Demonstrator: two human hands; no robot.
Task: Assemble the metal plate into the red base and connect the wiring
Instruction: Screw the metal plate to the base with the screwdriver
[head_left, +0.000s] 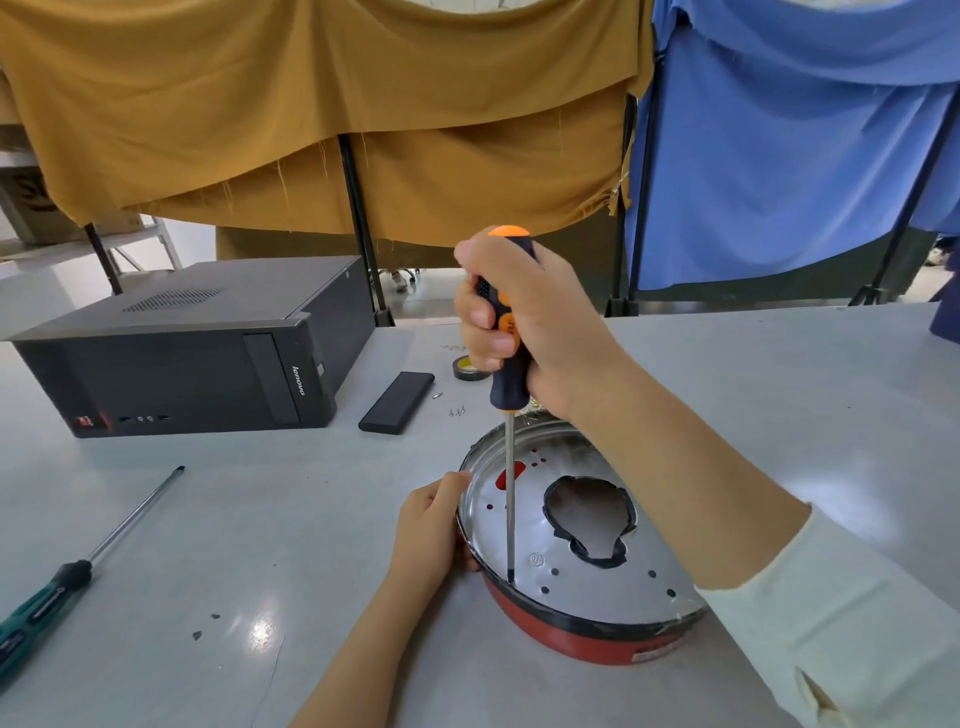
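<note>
My right hand (524, 322) has its grip wrapped tight around the orange-and-navy handled screwdriver (506, 358), held upright just right of the frame's centre, with its thin steel shaft running down to a hole near the rim of the round shiny metal plate (524, 525). The plate sits inside the shallow red round base (576, 631) at lower centre-right of the frame, resting on the pale grey surface (260, 519). My left hand (431, 525) grips the base's left rim, thumb over the edge, steadying it.

I judge the plate thin, stiff and slick, with sharp edges around its large irregular cutout, so I'd hold it by the outer rim rather than the opening. The base looks light enough to skid, hence the bracing. No wiring shows clearly.

A green-handled long screwdriver (78, 571) lies at lower left, and a black desktop computer case (197, 353) stands at centre left.
</note>
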